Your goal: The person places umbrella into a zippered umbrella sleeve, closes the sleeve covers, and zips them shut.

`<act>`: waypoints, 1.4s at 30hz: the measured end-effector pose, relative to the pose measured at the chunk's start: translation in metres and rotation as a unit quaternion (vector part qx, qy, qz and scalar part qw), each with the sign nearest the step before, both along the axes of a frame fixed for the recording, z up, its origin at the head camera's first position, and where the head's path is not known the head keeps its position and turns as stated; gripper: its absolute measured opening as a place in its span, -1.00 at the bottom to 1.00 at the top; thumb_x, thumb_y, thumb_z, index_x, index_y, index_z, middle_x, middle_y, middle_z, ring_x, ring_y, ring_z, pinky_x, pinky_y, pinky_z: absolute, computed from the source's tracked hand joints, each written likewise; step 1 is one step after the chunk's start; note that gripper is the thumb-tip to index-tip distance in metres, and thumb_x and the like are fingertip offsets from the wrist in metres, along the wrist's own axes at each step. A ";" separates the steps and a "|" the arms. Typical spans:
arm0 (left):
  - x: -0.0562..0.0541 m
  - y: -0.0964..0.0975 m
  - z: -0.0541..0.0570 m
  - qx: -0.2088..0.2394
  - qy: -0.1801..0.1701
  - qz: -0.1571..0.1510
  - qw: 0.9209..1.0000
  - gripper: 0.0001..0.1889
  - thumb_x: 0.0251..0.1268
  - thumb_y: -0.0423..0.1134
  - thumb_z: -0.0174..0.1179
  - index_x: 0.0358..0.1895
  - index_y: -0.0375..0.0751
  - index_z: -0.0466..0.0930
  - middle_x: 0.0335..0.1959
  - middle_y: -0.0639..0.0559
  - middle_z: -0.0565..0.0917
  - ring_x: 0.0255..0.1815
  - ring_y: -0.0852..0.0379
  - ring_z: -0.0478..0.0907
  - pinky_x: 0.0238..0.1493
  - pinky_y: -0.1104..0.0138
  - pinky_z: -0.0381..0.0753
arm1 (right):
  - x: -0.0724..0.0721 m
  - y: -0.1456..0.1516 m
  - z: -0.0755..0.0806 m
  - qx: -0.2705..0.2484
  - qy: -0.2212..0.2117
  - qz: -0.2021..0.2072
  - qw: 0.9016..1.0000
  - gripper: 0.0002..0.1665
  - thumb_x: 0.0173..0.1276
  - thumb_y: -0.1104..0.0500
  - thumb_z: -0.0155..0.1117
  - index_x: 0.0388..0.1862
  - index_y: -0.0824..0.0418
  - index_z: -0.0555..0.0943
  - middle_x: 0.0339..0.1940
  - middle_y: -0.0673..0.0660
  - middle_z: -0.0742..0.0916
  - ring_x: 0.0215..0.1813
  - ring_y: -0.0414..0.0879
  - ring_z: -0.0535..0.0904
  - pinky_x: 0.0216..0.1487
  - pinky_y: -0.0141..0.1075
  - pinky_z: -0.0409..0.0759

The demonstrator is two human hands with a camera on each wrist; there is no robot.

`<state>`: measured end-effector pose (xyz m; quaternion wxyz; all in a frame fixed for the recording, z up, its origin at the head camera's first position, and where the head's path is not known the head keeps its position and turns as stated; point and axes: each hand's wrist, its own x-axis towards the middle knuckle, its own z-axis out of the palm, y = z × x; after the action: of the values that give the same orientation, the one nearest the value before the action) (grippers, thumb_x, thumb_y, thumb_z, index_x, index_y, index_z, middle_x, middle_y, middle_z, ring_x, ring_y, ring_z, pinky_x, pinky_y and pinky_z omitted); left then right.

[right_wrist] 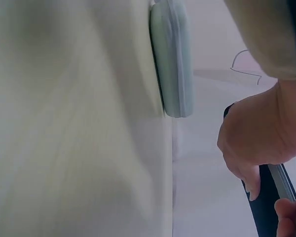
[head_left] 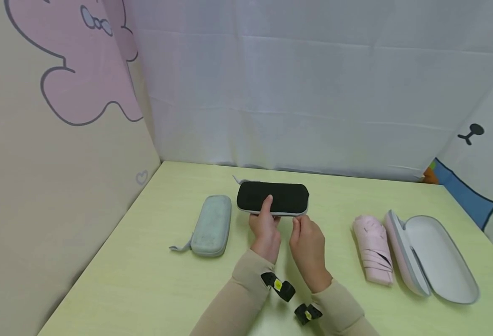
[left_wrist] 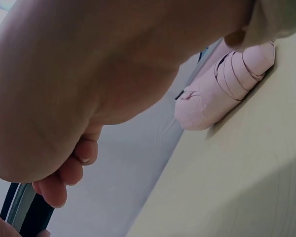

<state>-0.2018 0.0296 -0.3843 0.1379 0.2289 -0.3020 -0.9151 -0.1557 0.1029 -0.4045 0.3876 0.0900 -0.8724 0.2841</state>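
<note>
- Step in hand, as judged: working along the rim of the black case [head_left: 290, 198], possibly at its fastening.
- Case sits off the table [head_left: 145, 280], mid-scene, black face turned toward the head camera.
- Left hand [head_left: 265, 231] grips it from the near side, thumb over the black face, fingers underneath.
- Right hand [head_left: 309, 242] pinches at the near right edge, fingers curled; whether rim or zip pull lies between them cannot be told.
- Next move probably calls for a steady left hold while the right follows the seam.
- Surface: pale yellow-green; grey-green case [head_left: 212, 226] lies left; pink umbrella [head_left: 372, 247], furled, lies right, just beside an open clamshell case [head_left: 443, 261].
- Room: white curtain [head_left: 305, 93] behind; pink cartoon figure [head_left: 95, 79] at left, bear-like face [head_left: 481, 156] at right.
</note>
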 end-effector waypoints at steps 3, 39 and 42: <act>0.002 0.001 0.001 0.001 0.006 0.004 1.000 -0.49 0.12 -0.32 0.27 0.13 -0.38 0.32 -0.14 -0.10 0.57 -0.27 0.12 0.57 -0.14 0.22 0.51 | 0.000 -0.001 0.000 -0.006 0.002 0.001 1.000 -0.90 0.21 0.43 0.18 -0.46 0.41 0.45 -0.67 0.25 0.52 -0.59 0.16 0.47 -0.59 -0.02 0.38; 0.001 -0.003 -0.001 0.035 0.005 0.005 0.999 -0.37 0.15 -0.37 0.24 0.27 -0.28 0.15 0.04 -0.17 0.46 -0.10 0.01 0.50 -0.07 0.12 0.46 | -0.007 0.015 -0.004 0.035 0.030 0.078 0.996 -0.89 0.18 0.43 0.24 -0.46 0.37 0.47 -0.66 0.09 0.46 -0.59 -0.06 0.36 -0.59 -0.22 0.36; 0.000 -0.003 0.000 0.032 -0.003 -0.002 0.999 -0.38 0.13 -0.36 0.26 0.24 -0.28 0.19 -0.03 -0.16 0.51 -0.20 0.04 0.55 -0.13 0.16 0.49 | -0.009 0.018 -0.004 0.018 0.035 0.077 0.996 -0.88 0.17 0.44 0.25 -0.46 0.37 0.47 -0.66 0.09 0.47 -0.60 -0.09 0.36 -0.60 -0.23 0.36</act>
<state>-0.2017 0.0265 -0.3838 0.1274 0.2354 -0.2737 -0.9238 -0.1644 0.1207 -0.4080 0.3936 0.1732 -0.8535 0.2942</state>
